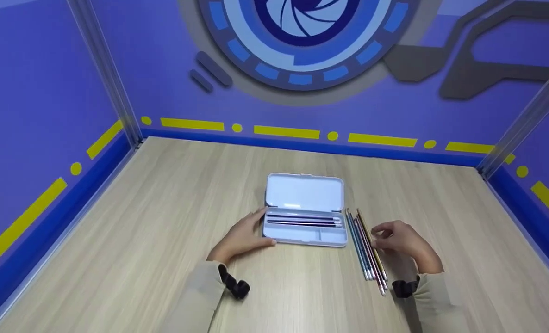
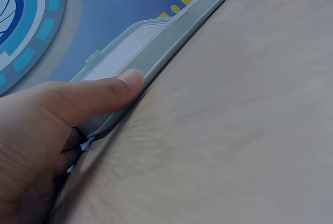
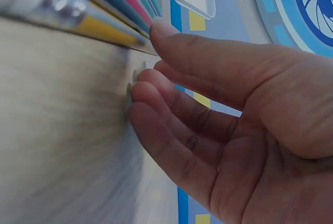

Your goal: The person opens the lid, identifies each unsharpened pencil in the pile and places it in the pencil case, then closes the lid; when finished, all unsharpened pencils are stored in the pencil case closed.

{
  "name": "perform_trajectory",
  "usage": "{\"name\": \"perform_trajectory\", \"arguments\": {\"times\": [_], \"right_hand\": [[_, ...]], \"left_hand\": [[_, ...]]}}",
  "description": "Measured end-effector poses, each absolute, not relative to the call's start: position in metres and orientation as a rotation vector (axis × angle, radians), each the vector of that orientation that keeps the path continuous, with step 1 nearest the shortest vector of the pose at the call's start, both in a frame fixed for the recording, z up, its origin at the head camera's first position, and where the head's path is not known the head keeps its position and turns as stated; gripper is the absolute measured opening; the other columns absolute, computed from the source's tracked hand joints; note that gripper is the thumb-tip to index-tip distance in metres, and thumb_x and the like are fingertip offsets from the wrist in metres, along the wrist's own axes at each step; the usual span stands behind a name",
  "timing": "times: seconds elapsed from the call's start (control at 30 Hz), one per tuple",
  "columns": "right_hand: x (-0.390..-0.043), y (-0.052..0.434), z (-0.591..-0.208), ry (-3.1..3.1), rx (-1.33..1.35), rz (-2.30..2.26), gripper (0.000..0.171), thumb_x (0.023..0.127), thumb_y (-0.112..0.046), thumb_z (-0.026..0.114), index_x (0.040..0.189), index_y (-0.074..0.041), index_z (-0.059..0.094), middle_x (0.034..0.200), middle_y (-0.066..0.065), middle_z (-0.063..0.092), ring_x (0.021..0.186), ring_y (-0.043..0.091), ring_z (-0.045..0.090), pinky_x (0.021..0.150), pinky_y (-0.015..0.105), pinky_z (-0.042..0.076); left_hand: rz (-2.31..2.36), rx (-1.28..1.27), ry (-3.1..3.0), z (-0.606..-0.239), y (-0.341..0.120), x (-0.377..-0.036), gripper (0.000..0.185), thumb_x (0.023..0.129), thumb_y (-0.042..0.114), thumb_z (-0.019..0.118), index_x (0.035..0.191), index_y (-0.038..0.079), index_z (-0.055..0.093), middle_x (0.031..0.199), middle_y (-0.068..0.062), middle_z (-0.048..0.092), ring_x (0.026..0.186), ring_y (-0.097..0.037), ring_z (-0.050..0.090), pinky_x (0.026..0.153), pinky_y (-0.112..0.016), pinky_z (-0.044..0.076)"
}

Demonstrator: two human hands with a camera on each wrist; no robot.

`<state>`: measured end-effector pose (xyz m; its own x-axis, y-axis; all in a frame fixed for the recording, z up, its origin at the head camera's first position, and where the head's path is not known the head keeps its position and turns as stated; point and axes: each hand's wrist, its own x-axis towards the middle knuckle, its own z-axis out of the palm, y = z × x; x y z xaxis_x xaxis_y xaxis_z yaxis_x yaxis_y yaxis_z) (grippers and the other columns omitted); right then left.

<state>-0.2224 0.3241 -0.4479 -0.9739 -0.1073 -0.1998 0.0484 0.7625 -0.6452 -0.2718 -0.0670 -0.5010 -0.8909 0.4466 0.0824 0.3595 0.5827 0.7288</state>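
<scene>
A white pencil case (image 1: 293,233) lies with its lid (image 1: 305,192) raised; several dark pencils (image 1: 302,224) lie in its upper compartment. My left hand (image 1: 244,237) holds the case's left end, the thumb (image 2: 130,81) against the front wall and the fingers around the side, partly hidden. Right of the case, several loose pencils (image 1: 366,252) in teal, red and yellow lie side by side on the table. My right hand (image 1: 404,243) is beside them with loosely bent fingers (image 3: 171,125). Its thumb tip is close to the yellow pencil (image 3: 104,26); whether they touch I cannot tell.
The wooden table (image 1: 186,194) is bounded by a blue-purple back wall (image 1: 163,83) and side panels with yellow dashes. Metal posts (image 1: 101,60) stand in the corners. Dark straps (image 1: 235,284) with small devices sit at both wrists.
</scene>
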Motion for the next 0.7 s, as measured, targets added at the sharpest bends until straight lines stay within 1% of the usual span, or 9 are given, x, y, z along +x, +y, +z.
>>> {"name": "perform_trajectory", "arguments": {"times": [0.2,0.33,0.5,0.7], "right_hand": [[-0.2228,0.3230,-0.4497,2.733,-0.018,-0.993,0.041,0.077,-0.012,0.070,0.113,0.003,0.060,0.088,0.010,0.062,0.070,0.017,0.057,0.062,0.032,0.050],[-0.2222,0.3226,-0.4473,2.726,0.010,-0.975,0.040,0.078,-0.011,0.068,0.115,0.002,0.059,0.091,0.010,0.062,0.072,0.018,0.057,0.063,0.032,0.050],[-0.2206,0.3186,-0.4456,2.718,0.030,-0.992,0.041,0.079,-0.010,0.065,0.115,0.005,0.057,0.092,0.013,0.063,0.072,0.019,0.057,0.063,0.033,0.050],[-0.2203,0.3139,-0.4473,2.707,0.040,-1.023,0.042,0.078,-0.005,0.062,0.116,0.009,0.054,0.093,0.017,0.063,0.072,0.019,0.060,0.063,0.033,0.052]], "left_hand": [[1.217,0.666,2.684,-0.5006,-0.0674,-0.2693,0.097,0.066,0.051,0.073,0.144,0.017,0.025,0.147,-0.009,0.027,0.134,-0.028,0.025,0.108,-0.045,0.022],[1.221,0.661,2.677,-0.4994,-0.0666,-0.2682,0.097,0.066,0.051,0.073,0.144,0.018,0.025,0.147,-0.010,0.027,0.134,-0.028,0.024,0.108,-0.046,0.022],[1.194,0.696,2.696,-0.4990,-0.0664,-0.2702,0.098,0.067,0.051,0.072,0.144,0.015,0.024,0.147,-0.010,0.026,0.134,-0.028,0.024,0.108,-0.045,0.022],[1.186,0.690,2.698,-0.5008,-0.0684,-0.2710,0.098,0.067,0.052,0.073,0.144,0.018,0.024,0.147,-0.010,0.027,0.133,-0.029,0.025,0.108,-0.046,0.023]]}}
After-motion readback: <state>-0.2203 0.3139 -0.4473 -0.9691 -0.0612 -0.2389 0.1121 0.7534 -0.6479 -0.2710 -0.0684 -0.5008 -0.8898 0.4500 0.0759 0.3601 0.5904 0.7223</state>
